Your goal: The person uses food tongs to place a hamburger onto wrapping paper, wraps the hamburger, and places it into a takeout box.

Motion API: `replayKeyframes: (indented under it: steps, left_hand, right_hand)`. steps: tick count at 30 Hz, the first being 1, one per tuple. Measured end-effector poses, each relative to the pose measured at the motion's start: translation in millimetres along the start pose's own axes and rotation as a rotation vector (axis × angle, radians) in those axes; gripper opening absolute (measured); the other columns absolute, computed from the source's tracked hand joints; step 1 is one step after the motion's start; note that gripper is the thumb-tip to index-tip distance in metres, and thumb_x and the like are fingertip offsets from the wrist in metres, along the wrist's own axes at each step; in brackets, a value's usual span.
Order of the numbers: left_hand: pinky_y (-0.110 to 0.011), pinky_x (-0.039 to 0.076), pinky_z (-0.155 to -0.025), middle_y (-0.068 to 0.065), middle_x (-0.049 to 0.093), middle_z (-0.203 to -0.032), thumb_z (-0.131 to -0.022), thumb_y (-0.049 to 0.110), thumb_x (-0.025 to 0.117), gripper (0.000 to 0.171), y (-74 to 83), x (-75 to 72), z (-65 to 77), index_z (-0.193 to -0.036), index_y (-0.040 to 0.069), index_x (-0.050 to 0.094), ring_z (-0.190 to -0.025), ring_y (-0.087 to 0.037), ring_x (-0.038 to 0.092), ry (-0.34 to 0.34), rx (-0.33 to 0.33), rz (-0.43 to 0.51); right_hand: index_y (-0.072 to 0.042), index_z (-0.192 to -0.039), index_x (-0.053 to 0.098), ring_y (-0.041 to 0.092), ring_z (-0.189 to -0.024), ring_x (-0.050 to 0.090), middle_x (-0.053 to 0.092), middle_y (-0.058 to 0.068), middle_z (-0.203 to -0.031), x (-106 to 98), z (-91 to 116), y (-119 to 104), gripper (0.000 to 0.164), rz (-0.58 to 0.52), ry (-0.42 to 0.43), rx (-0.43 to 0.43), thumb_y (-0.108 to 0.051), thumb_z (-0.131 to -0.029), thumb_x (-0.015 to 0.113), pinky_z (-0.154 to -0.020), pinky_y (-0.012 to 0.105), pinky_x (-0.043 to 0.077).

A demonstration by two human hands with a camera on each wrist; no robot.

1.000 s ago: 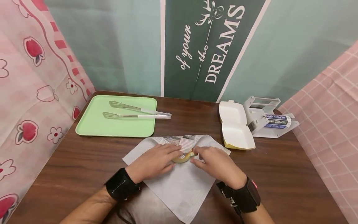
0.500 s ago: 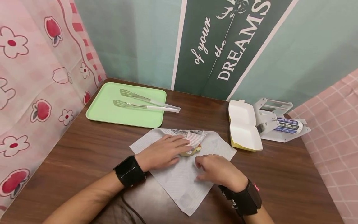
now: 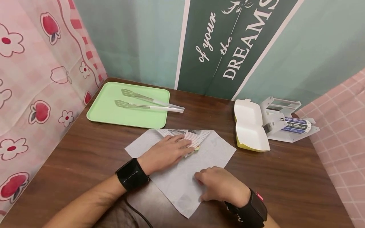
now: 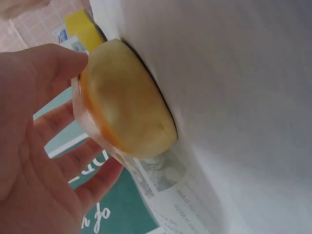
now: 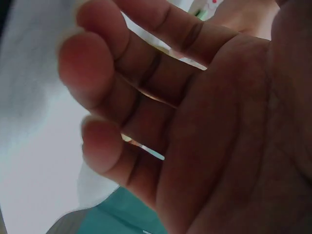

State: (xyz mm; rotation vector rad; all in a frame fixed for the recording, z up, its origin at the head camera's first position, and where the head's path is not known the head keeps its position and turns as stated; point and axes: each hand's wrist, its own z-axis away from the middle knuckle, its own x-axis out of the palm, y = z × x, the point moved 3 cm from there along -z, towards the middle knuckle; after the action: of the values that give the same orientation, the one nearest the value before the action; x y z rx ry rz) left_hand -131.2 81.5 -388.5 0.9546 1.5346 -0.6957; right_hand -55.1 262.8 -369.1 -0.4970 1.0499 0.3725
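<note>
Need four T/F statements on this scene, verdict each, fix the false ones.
1. The left hand lies on newsprint wrapping paper folded partly over the bun. True.
2. The tongs lie wholly within the green tray. False: they overhang its right edge.
3. The takeout box stands open. True.
4. The right hand grips the bun. False: it is apart from the bun.

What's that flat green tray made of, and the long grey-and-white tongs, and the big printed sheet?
Green tray: probably plastic; it's smooth, dull and one colour throughout.
Tongs: the grey slotted ends look like metal, slightly shiny; the white handles may be plastic.
Printed sheet: seems thin paper, matt and folded over.
</note>
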Motion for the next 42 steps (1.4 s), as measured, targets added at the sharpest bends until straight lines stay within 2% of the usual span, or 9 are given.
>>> replayKeyframes:
  steps: [6,11,15,21,25,28,32,35,42]
  left_hand:
    - [-0.053,0.044,-0.110,0.003,0.052,-0.153,-0.105,0.026,0.054,0.041,-7.6,-5.2,0.8,-0.146,0.030,0.055,-0.147,-0.026,0.043,-0.027,-0.013,0.033]
    - [-0.053,0.043,-0.112,0.005,0.049,-0.156,-0.106,0.026,0.053,0.042,-8.7,-2.8,5.5,-0.148,0.025,0.053,-0.150,-0.023,0.039,-0.049,-0.036,0.100]
    - [-0.051,0.042,-0.114,0.005,0.048,-0.157,-0.106,0.025,0.052,0.042,-10.8,-0.8,7.5,-0.148,0.021,0.053,-0.150,-0.022,0.039,-0.028,-0.036,0.143]
    - [-0.051,0.040,-0.115,0.006,0.046,-0.158,-0.105,0.024,0.055,0.045,-15.6,0.4,7.9,-0.150,0.022,0.052,-0.152,-0.021,0.035,-0.012,-0.035,0.180]
    - [-0.051,0.041,-0.114,0.006,0.046,-0.158,-0.103,0.022,0.058,0.047,-14.2,2.9,9.1,-0.150,0.022,0.052,-0.151,-0.022,0.036,-0.020,-0.015,0.183]
    - [-0.051,0.041,-0.115,0.006,0.046,-0.159,-0.102,0.022,0.059,0.048,-13.1,4.1,10.1,-0.150,0.022,0.051,-0.151,-0.023,0.036,-0.020,-0.006,0.179]
    - [-0.051,0.036,-0.118,0.007,0.044,-0.159,-0.103,0.026,0.057,0.051,-13.2,2.3,10.2,-0.154,0.023,0.046,-0.152,-0.022,0.034,-0.033,-0.029,0.221]
    - [-0.050,0.032,-0.121,0.007,0.045,-0.159,-0.106,0.038,0.051,0.053,-14.0,1.3,10.1,-0.156,0.024,0.041,-0.152,-0.021,0.034,-0.050,-0.061,0.296]
    - [-0.050,0.026,-0.123,0.007,0.041,-0.161,-0.103,0.066,0.028,0.070,-15.5,2.8,11.5,-0.160,0.027,0.032,-0.154,-0.020,0.030,-0.102,-0.095,0.401]
  right_hand:
    - [-0.022,-0.089,0.061,0.006,-0.067,0.048,0.050,-0.015,-0.075,3,-3,-7,0.041,0.053,0.037,-0.067,-0.036,-0.065,0.092,-0.067,0.030,0.045]
    - [-0.021,-0.098,0.063,0.008,-0.074,0.057,0.058,-0.011,-0.085,12,-6,-16,0.056,0.112,0.022,-0.105,-0.047,-0.059,0.093,-0.071,0.030,0.048]
    - [-0.022,-0.093,0.061,0.009,-0.075,0.058,0.057,-0.011,-0.083,16,-8,-24,0.057,0.164,0.055,-0.143,-0.051,-0.056,0.093,-0.070,0.027,0.048]
    - [-0.024,-0.088,0.063,0.009,-0.076,0.059,0.057,-0.013,-0.079,12,-11,-29,0.036,0.160,0.120,-0.183,-0.040,-0.068,0.088,-0.074,0.027,0.049]
    - [-0.025,-0.084,0.063,0.004,-0.075,0.057,0.056,-0.014,-0.079,10,-9,-31,0.018,0.124,0.150,-0.280,-0.029,-0.080,0.081,-0.075,0.025,0.050]
    - [-0.024,-0.079,0.061,0.002,-0.071,0.054,0.053,-0.015,-0.077,6,-6,-31,0.017,0.113,0.220,-0.329,-0.022,-0.085,0.077,-0.070,0.023,0.048]
    - [-0.022,-0.079,0.057,0.004,-0.063,0.054,0.054,-0.013,-0.074,-1,-5,-25,0.019,0.114,0.373,-0.268,-0.017,-0.089,0.072,-0.058,0.023,0.046]
    - [-0.018,-0.081,0.055,0.005,-0.056,0.052,0.054,-0.012,-0.071,-4,-4,-19,0.018,0.117,0.469,-0.190,-0.016,-0.092,0.069,-0.051,0.025,0.042]
    - [-0.015,-0.088,0.052,0.002,-0.056,0.039,0.041,-0.013,-0.067,-9,-9,-8,0.017,-0.004,0.614,-0.118,-0.010,-0.095,0.067,-0.051,0.019,0.036]
